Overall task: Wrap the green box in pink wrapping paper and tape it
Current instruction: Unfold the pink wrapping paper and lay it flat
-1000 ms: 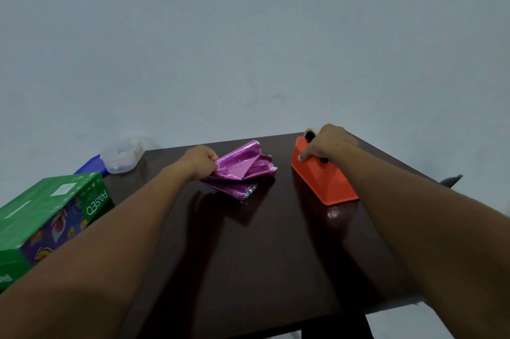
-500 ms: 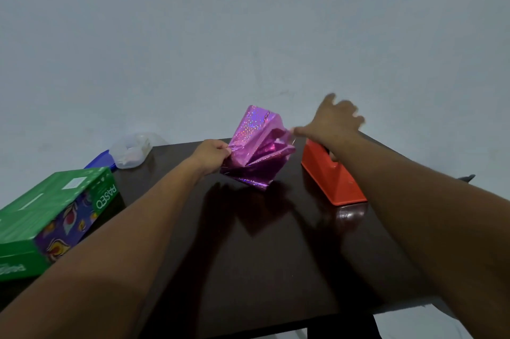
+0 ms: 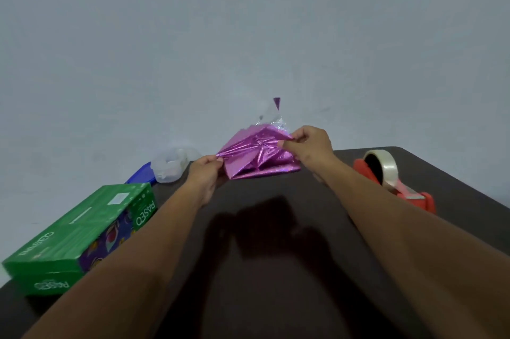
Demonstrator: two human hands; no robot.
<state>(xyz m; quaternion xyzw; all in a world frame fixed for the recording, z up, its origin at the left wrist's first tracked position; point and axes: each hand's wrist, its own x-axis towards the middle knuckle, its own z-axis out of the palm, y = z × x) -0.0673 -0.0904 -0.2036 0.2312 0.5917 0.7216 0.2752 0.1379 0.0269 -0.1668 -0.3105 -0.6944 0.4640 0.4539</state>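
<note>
Moved since a second ago: my right hand (image 3: 309,145) off the orange tape dispenser (image 3: 397,181) onto the pink wrapping paper (image 3: 256,154). Both hands pinch the folded paper, my left hand (image 3: 205,173) at its left corner, above the dark surface (image 3: 276,256). Green box (image 3: 80,231): surface's left edge, unwrapped.

Folded shiny pink wrapping paper (image 3: 256,155) aloft; green box (image 3: 80,231) flat, apparently unwrapped.
</note>
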